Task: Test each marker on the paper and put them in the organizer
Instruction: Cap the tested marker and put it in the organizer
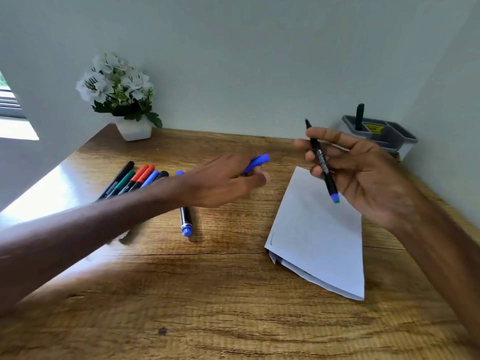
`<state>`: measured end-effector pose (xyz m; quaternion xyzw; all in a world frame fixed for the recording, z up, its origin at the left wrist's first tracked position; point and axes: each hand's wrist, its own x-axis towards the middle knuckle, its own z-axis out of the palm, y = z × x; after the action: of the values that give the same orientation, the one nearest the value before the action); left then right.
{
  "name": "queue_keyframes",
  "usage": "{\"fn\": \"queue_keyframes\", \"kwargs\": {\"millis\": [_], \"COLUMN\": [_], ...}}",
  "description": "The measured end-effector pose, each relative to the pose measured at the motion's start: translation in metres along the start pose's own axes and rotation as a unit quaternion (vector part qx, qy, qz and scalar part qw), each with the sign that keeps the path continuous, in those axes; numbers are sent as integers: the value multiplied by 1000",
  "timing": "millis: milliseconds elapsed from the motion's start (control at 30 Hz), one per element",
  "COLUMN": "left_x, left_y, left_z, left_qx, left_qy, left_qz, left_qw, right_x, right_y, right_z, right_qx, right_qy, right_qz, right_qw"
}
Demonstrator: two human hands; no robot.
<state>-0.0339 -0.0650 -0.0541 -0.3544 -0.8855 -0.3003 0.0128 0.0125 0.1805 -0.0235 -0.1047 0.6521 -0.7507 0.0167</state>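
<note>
Uncapping done: blue cap [257, 162] pinched in left hand [223, 180], uncapped marker [322, 162] gripped in right hand [363, 172] above paper [319, 235].
Marker row [132, 180] and one loose blue marker [186, 219] are partly hidden by the left forearm; flowerpot [133, 129] behind. One green marker [359, 116] is held upright in the grey organizer [389, 137], far right of table [207, 294].

Uncapped marker [322, 162]: black barrel, blue end, bare tip up; held in the right hand [363, 172] above the paper's far edge.
Blue cap [255, 163]: pinched in the left hand [223, 180].
Paper [317, 237]: white folded sheets, flat on the tabletop, right of centre.
Loose blue marker [186, 220]: capped, lying mid-tabletop.
Marker row [130, 181]: black, green, red and blue caps, side by side, left.
Organizer [381, 135]: grey, compartmented, far right corner, one dark green marker [359, 116] upright inside.
</note>
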Motion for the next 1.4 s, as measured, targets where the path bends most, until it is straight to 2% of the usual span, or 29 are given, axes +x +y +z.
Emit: {"fn": "queue_keyframes", "kwargs": {"millis": [100,233,467,633,867,1200,1400], "left_x": [2,1,-2,-2,-2,0,0], "left_y": [-3,-1,3,-1,2,0,-1], "left_z": [-4,-2,8,12,13,12,14], "left_qx": [-90,-160,-121,-95,-78,-73,-76], "left_qy": [-100,-149,-190,-204,-196,-203,-205], "left_qz": [-40,-21,32,30,15,14,16], "left_qw": [990,976,974,974,977,976,976], "right_x": [-12,-32,-54,-58,-61,-47,-52], "right_y": [2,14,31,30,34,47,50], "right_z": [0,8,18,24,26,33,32], "right_qx": [58,-12,-111,-127,-171,-260,-291], "right_qy": [13,-19,-40,-25,-13,-52,-38], "right_qz": [4,-19,42,66,40,-72,-114], "right_qw": [998,1000,992,989,984,962,949]}}
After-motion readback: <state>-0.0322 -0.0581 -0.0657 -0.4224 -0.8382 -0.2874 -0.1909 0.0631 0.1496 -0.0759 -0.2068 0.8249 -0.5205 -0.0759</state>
